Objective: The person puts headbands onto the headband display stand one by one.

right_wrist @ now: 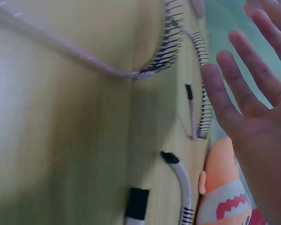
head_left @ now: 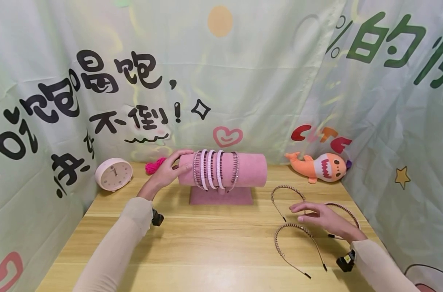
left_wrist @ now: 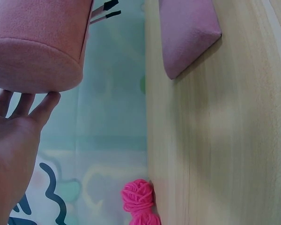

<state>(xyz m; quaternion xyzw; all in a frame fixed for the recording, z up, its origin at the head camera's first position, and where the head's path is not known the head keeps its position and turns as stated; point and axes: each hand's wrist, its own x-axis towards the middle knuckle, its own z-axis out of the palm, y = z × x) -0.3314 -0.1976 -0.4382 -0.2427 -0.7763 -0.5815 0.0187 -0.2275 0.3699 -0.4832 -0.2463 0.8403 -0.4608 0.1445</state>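
Note:
My left hand (head_left: 165, 171) grips the left end of a pink cylindrical headband stand (head_left: 256, 170), thumb on the front and fingers over the top; in the left wrist view the fingertips meet the roll's (left_wrist: 37, 61) end. Several toothed headbands sit around the roll, white ones (head_left: 211, 170) in the middle and a thin brownish one (head_left: 236, 170) to their right. My right hand (head_left: 325, 218) hovers with extended fingers, holding nothing, over loose headbands on the table: one behind (head_left: 288, 187), one in front (head_left: 291, 225), and one at the right (head_left: 347, 211), partly hidden by the hand.
A pink round clock (head_left: 114, 174) stands at the back left, and a bright pink yarn bundle (head_left: 155, 166) lies beside my left hand. An orange shark plush (head_left: 321, 166) is at the back right. Printed cloth (head_left: 243, 81) surrounds the wooden table (head_left: 207, 251) on three sides.

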